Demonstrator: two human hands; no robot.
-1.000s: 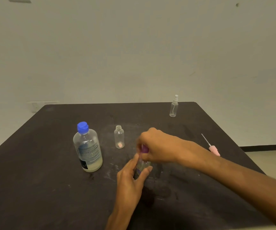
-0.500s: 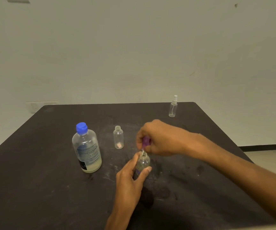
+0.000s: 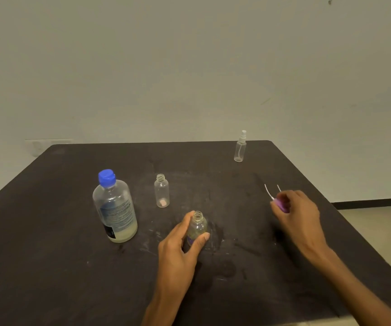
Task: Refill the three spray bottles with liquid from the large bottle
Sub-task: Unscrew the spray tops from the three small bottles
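My left hand (image 3: 180, 245) grips a small clear spray bottle (image 3: 197, 228) with an open neck, standing on the black table (image 3: 48, 267). Far to the right, my right hand (image 3: 295, 212) holds that bottle's purple spray top (image 3: 280, 204), its white tube pointing up and away; a second white tube shows just behind the fingers. A second open small bottle (image 3: 161, 191) with a pink label stands behind. The large bottle (image 3: 115, 208) with a blue cap stands at the left, a little pale liquid at its bottom. A third spray bottle (image 3: 240, 148), white top on, stands far right.
The table's right edge (image 3: 354, 222) runs close to my right hand, with light floor beyond it. A plain wall stands behind the far edge. Smears and damp marks lie on the table around the held bottle.
My right hand lifted the purple spray top out of the bottle and carried it to the right. My left hand kept hold of the bottle, now open.
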